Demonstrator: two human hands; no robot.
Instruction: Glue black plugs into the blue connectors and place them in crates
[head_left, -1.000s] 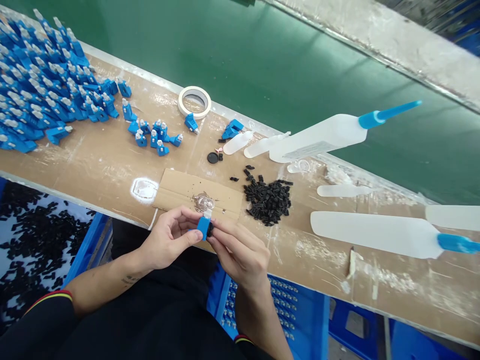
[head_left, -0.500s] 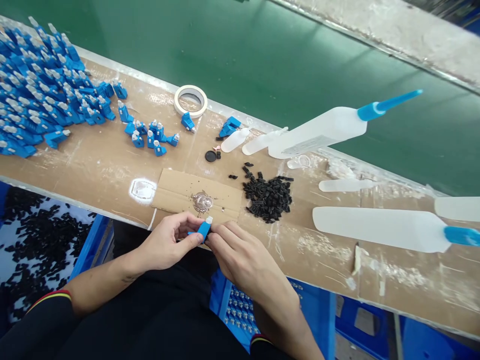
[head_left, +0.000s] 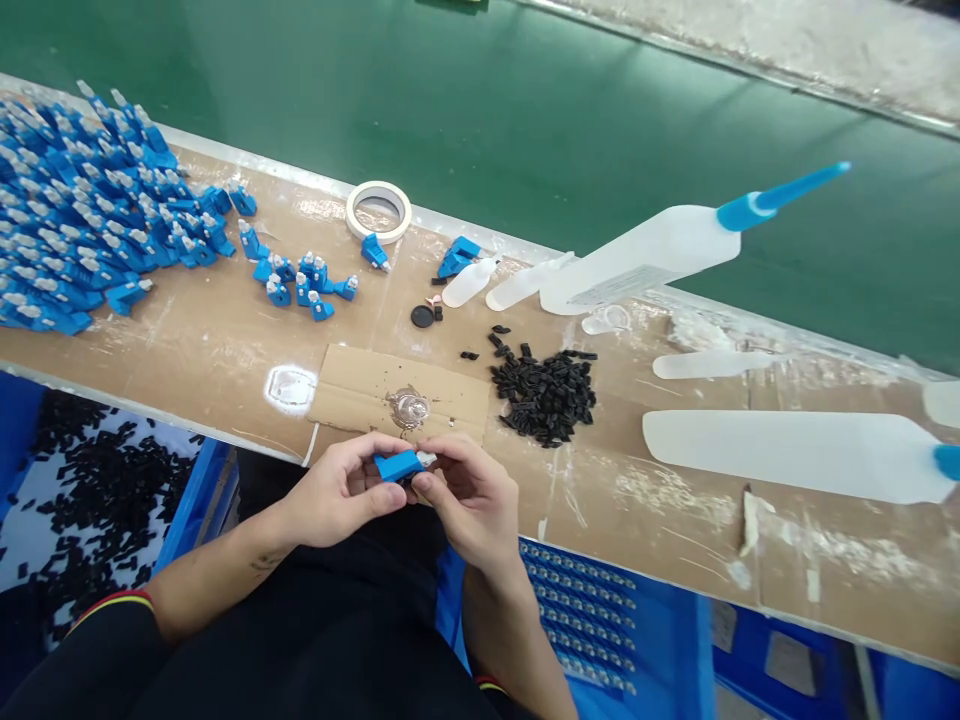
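Between my hands, over the table's near edge, is a blue part (head_left: 399, 465) with a pale tip pointing right. My left hand (head_left: 341, 492) grips its left end between thumb and fingers. My right hand (head_left: 474, 498) is closed around the end with the pale tip, thumb and fingers pinching there. Just beyond lies a cardboard strip (head_left: 352, 385) with a clear, glossy patch (head_left: 409, 408) on it. A pile of small black pieces (head_left: 546, 395) sits to the right of the cardboard.
Many blue parts (head_left: 82, 215) crowd the far left. A tape roll (head_left: 352, 210), a large bottle (head_left: 645, 258) and another bottle (head_left: 780, 450) lie on the table (head_left: 210, 350). Below the edge are a blue tray (head_left: 675, 640) and a bin of black pieces (head_left: 105, 500).
The blue part has turned from pointing up to lying level, its tip now to the right. My right hand has rolled over, its thumb now visible at the tip end.
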